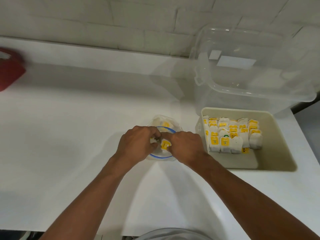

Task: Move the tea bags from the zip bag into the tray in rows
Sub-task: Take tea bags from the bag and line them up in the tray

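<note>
Left hand, fingers curled, grips the mouth of the zip bag. Right hand pinches a yellow-tagged tea bag inside that mouth. Tray, at 3 o'clock of the zip bag, holds rowed tea bags along its 12 o'clock end.

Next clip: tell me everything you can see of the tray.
The tray is a cream, plastic-looking rectangular tub with rounded corners and deep walls. It sits flat on the white counter, in front of a clear container. Rows of tea bags with yellow tags fill its far part; the near floor is bare. Neither the left hand nor the right hand touches it.
</note>
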